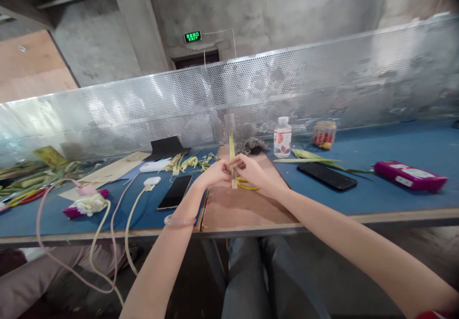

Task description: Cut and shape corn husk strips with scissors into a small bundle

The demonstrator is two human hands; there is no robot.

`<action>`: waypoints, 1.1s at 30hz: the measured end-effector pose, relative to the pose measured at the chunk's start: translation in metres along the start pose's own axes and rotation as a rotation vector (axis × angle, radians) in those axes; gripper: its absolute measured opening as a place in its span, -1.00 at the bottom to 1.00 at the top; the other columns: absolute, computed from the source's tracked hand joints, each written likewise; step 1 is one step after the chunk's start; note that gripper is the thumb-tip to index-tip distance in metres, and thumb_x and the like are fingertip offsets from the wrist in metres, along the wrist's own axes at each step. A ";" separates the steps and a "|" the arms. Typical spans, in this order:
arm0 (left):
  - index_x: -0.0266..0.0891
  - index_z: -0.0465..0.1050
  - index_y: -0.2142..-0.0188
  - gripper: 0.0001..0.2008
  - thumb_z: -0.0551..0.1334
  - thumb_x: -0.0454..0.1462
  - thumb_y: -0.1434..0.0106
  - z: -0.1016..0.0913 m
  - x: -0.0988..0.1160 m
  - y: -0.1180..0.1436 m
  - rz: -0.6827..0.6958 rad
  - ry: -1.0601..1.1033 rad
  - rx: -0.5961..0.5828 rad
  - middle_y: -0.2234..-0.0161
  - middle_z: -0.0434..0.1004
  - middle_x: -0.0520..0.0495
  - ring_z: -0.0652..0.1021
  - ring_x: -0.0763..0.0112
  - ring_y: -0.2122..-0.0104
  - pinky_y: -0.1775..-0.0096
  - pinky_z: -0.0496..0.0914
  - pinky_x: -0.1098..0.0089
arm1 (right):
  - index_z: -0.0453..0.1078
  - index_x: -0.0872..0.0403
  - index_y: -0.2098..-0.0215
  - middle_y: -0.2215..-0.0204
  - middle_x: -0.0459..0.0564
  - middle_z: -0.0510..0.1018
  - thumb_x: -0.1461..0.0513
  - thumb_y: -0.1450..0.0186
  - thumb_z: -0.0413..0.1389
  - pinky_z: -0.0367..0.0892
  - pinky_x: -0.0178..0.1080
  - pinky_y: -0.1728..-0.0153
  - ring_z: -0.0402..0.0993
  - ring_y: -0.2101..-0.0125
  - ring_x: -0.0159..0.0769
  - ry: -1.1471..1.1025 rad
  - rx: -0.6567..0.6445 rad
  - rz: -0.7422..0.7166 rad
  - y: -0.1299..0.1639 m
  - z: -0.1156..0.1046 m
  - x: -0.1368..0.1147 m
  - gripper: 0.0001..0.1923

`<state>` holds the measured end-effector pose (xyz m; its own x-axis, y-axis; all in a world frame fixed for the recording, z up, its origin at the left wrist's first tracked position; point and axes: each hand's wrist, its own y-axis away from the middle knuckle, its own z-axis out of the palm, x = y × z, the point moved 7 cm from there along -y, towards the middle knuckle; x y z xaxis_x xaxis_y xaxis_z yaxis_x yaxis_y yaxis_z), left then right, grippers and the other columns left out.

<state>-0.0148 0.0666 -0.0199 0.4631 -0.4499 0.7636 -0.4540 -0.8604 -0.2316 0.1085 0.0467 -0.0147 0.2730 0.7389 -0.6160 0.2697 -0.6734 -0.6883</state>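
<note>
The left hand [215, 172] and right hand [251, 170] both pinch a thin green leaf strip [232, 162] (standing upright) over the brown board [244, 204] at the desk's [394, 194] near edge. A bottle [282, 137] stands by the far edge.

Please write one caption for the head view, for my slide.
Both hands, left and right, hold an upright leaf strip over a brown board.

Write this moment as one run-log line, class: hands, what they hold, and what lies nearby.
left hand: pinches leaf strip | right hand: pinches same strip, upright over wooden board | nearby: phone, bottle
</note>
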 end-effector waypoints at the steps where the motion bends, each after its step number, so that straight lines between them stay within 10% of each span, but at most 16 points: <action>1: -0.25 0.24 0.42 -0.73 0.32 -0.35 0.10 0.001 0.000 0.001 -0.009 -0.001 -0.007 0.54 0.38 0.11 0.46 0.46 0.50 0.41 0.36 0.43 | 0.35 0.09 0.26 0.42 -0.07 0.52 0.37 -0.12 0.00 0.32 -0.33 0.41 0.41 0.46 -0.40 0.010 -0.007 -0.009 0.001 0.001 -0.002 -0.78; 33: -0.29 0.55 0.34 -0.77 0.19 -0.36 0.01 0.009 0.013 0.005 0.041 -0.203 -0.183 0.46 0.56 -0.01 0.49 0.44 0.47 0.34 0.35 0.46 | 0.20 0.09 0.04 0.26 0.04 0.52 0.33 -0.22 0.00 0.36 -0.29 0.33 0.47 0.32 -0.34 0.100 0.036 -0.045 0.004 -0.001 -0.012 -0.68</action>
<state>-0.0045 0.0539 -0.0162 0.5763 -0.5384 0.6149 -0.5970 -0.7911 -0.1331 0.1070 0.0354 -0.0096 0.3524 0.7612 -0.5445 0.2509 -0.6373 -0.7286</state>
